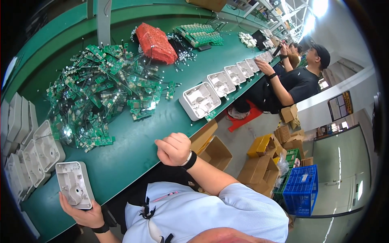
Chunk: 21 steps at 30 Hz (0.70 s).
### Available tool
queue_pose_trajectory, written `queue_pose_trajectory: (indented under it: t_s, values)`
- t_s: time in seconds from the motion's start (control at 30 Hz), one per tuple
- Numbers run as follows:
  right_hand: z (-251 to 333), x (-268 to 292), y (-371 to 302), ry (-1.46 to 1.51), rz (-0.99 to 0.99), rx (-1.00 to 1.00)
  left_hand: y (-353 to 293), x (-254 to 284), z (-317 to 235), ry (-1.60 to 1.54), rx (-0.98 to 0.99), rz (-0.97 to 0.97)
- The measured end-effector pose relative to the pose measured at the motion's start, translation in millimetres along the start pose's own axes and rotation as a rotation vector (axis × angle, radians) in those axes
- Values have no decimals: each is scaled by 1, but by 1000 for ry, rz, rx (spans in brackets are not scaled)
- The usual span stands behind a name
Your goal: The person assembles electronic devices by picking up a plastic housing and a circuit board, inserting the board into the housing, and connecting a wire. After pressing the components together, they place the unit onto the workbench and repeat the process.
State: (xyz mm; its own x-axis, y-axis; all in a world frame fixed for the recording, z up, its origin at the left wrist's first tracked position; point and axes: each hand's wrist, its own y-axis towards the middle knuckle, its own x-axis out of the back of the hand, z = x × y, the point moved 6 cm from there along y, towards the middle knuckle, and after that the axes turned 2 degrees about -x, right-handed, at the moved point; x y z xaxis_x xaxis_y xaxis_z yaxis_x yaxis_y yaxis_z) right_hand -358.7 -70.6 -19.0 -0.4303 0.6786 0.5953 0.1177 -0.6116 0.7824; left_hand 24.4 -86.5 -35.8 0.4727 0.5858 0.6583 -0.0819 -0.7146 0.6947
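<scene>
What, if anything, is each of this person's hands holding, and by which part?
The left hand holds a white plastic housing by its near end. The right hand is curled closed; nothing shows in it.

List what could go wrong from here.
The white housing, gripped at its near end by only the left hand, might slip. The pile of circuit boards looks tangled, so lifting one could drag others. A small green board at the front edge of the table may get knocked off.
</scene>
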Motion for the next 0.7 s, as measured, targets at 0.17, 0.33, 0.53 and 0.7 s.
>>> queue_pose_trajectory:
  t_s: [0.17, 0.33, 0.53, 0.7]
  values:
    - [0, 0, -1, 2, -6, -9, 2, 4, -1, 8, -17, 9]
    - [0, -1, 1, 16, -17, -33, 0, 3, 0, 1, -7, 29]
    - [-1, -4, 2, 1, 11, -64, -2, 0, 3, 3, -16, 22]
    - [0, -2, 5, 2, 25, -58, 0, 4, 0, 12, -5, 15]
